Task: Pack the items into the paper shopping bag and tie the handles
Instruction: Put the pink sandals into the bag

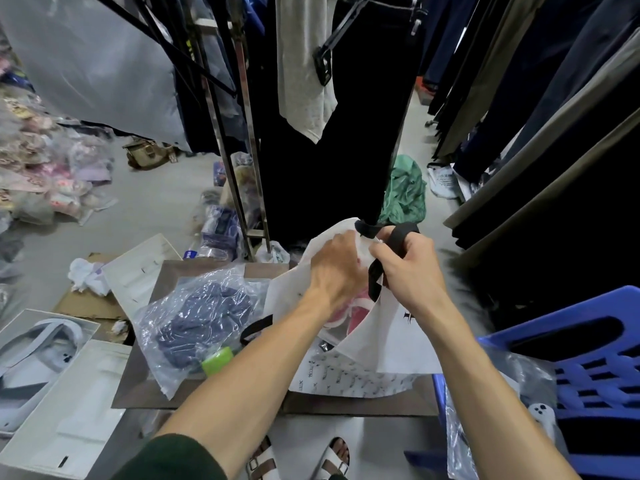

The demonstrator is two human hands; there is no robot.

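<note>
Nearest me, sandalled feet [298,459] stand on the floor below a flat sheet of cardboard [221,396]. On it lies a clear plastic packet [197,320] of dark blue cloth, just left of the white paper bag [398,337]. My left hand [337,268] pinches the bag's top edge; my right hand [408,268] is closed around its black handle [388,237]. Something pink [349,310] sits inside, perhaps a garment. Beyond hang dark clothes [332,140].
</note>
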